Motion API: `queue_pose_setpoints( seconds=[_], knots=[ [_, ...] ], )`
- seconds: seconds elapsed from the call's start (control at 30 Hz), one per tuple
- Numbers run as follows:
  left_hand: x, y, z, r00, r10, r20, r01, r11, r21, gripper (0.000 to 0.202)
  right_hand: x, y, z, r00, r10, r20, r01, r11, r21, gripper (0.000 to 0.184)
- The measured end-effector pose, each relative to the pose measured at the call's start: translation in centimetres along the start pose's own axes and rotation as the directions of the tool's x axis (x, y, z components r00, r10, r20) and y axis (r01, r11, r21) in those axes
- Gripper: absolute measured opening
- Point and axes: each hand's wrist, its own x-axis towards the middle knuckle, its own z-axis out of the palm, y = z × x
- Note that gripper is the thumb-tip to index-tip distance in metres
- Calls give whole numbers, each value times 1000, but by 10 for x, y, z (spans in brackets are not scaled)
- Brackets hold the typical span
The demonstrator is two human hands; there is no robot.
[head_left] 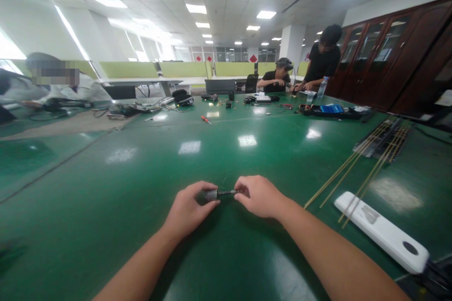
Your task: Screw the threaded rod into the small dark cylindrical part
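My left hand (192,208) is closed around a small grey cylinder (212,194), gripping it between thumb and fingers. A thin dark rod (226,192) sticks out of the cylinder to the right. At the rod's far end, my right hand (257,195) pinches its tip with thumb and forefinger; whatever small piece sits inside that pinch is mostly hidden. Both hands are low over the green table (158,164), close together and level with each other. The exact kind of the cylinder and rod is too small and blurred to tell.
A white power strip (381,230) and long thin yellow sticks (348,164) lie at the right. A red screwdriver (205,120) lies farther off. Tools, a black tray (328,111) and a bottle (322,87) line the far side, where several people work.
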Motion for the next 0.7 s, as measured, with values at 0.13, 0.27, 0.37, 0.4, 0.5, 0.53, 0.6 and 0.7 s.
queue_pose_setpoints(
  seconds=[0.13, 0.27, 0.37, 0.4, 0.5, 0.53, 0.6, 0.7],
  knots=[
    [0, -2, 0, 1000, -8, 6, 8, 1000, 8, 25, 0, 3, 2, 1000, -13, -16, 13, 1000, 0, 11],
    [1, -8, 1, 1000, -8, -1, 8, 1000, 12, 26, 0, 5, 1, 1000, -1, -12, 1, 1000, -2, 12],
    [3, -14, 1, 998, -28, -53, 29, 1000, 12, 32, 0, 4, 0, 1000, 18, 9, -18, 1000, 7, 13],
    [4, -16, 1, 996, -45, -81, 47, 999, 19, 37, 0, 4, -1, 1000, 22, 20, -22, 1000, 10, 14],
    [7, -19, 0, 981, -117, -156, 126, 991, 47, 49, 0, 2, -1, 999, 24, 48, -25, 1000, 15, 15],
    [8, -18, -1, 974, -146, -171, 155, 987, 41, 52, 0, 2, -1, 998, 21, 54, -22, 1000, 17, 15],
    [9, -17, -2, 961, -208, -181, 212, 977, 0, 55, 0, 2, -1, 998, 13, 60, -14, 1000, 19, 15],
    [10, -16, -3, 936, -305, -173, 293, 952, -90, 58, 0, 2, 0, 998, 1, 70, -2, 1000, 26, 15]
  ],
)
